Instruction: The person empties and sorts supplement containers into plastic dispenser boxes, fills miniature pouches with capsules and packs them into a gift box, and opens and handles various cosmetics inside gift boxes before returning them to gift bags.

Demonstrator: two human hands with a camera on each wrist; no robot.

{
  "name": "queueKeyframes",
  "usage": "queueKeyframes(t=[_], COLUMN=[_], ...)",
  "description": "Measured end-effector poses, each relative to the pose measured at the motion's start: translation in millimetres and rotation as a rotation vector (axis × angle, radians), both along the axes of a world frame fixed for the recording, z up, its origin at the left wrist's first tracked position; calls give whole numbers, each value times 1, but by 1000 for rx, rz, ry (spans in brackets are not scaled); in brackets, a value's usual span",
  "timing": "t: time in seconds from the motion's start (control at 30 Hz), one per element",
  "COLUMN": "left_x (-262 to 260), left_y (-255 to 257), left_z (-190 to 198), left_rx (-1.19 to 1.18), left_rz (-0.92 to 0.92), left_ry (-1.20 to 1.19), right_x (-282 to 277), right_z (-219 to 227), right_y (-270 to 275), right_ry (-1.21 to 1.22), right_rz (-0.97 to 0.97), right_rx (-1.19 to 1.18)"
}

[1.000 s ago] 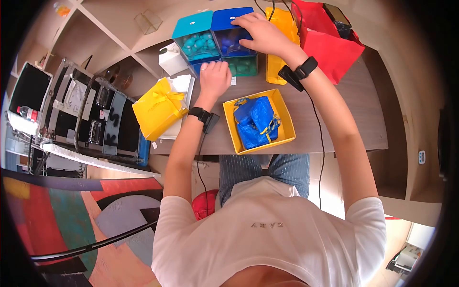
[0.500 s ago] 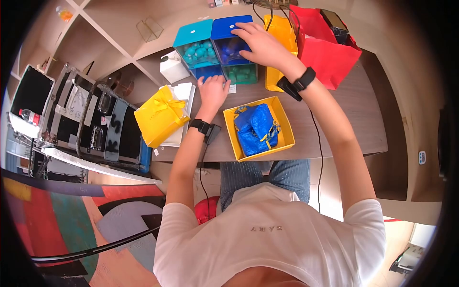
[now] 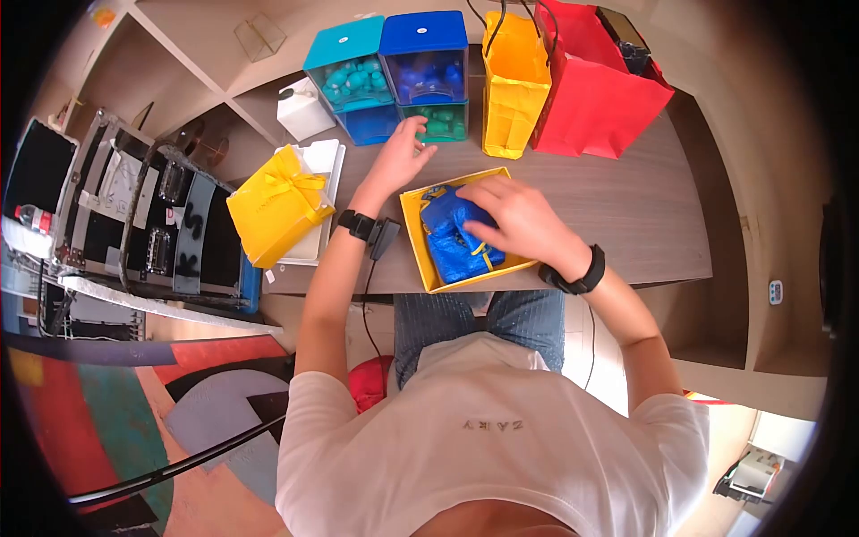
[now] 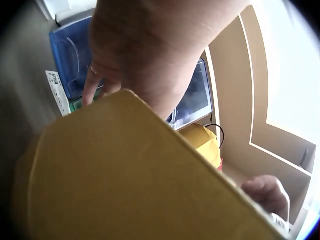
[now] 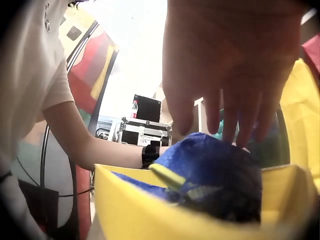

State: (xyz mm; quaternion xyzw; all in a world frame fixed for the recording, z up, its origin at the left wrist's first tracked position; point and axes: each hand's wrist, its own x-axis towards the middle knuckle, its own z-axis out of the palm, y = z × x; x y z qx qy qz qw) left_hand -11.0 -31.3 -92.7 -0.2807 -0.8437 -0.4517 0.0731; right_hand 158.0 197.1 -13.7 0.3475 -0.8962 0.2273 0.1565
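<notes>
In the head view a crumpled blue bag (image 3: 450, 240) with yellow-patterned straps lies inside an open yellow box (image 3: 412, 211) near the table's front edge. My right hand (image 3: 526, 222) is over the bag, fingers extended down; in the right wrist view the fingertips meet the top of the blue material (image 5: 210, 160). My left hand (image 3: 399, 163) hovers behind the box, fingers loosely bent and holding nothing. It is nearest a clear bin of green pieces (image 3: 445, 123). The yellow box wall (image 4: 125, 170) fills much of the left wrist view.
Stacked bins with a teal lid (image 3: 347, 38) and a blue lid (image 3: 424, 38) stand at the back. To their right are a yellow paper bag (image 3: 512, 98) and a red one (image 3: 595, 107). A yellow ribboned package (image 3: 277, 210) lies on the left, near a white box (image 3: 304, 109).
My right hand has left the blue-lidded bin and come down and toward me onto the blue bag. My left hand has moved slightly away from the lower bins.
</notes>
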Motion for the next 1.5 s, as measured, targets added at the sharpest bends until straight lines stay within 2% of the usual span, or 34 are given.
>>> queueKeyframes(t=[0.1,0.23,0.3,0.37,0.47,0.5,0.63,0.77,0.87,0.93,0.97,1.03,1.1,1.23,1.37,1.43,1.5], left_x=[14,65,97,127,157,162,161,161,169,167,166,159,151,134,127,130,128], left_y=[-8,-17,-16,-15,-16,-16,-14,-17,-43,-71,-83,-104,-120,-139,-148,-150,-177], left_z=[6,40,52,48,23,20,19,21,59,61,60,52,44,28,25,30,31], left_rx=[-33,-85,-195,-386,-532,-621,-667,-600,-478,-484,-490,-566,-660,-836,-881,-486,-500], left_rz=[-36,-48,-143,-224,-248,-257,-276,-232,69,282,307,517,544,611,566,598,824], left_ry=[83,142,218,240,212,206,166,209,282,375,371,423,430,398,374,389,556], right_x=[20,22,13,9,19,24,27,33,48,59,63,70,74,76,77,77,80], right_z=[-7,-44,-55,-54,-51,-52,-63,-48,-15,-9,-9,-20,-45,-56,-54,-58,-62], right_y=[-2,-8,-3,6,10,11,8,8,18,27,30,30,26,12,6,6,8], right_ry=[-82,-135,-95,-87,-78,-79,-146,-101,-144,-142,-140,-143,-134,-76,-38,-19,-2], right_rz=[-20,-108,-101,-62,-14,-8,-36,-80,-75,-49,-43,-3,14,-63,-116,-119,-129], right_rx=[-39,-24,93,114,194,251,277,217,97,124,153,161,161,133,162,108,74])
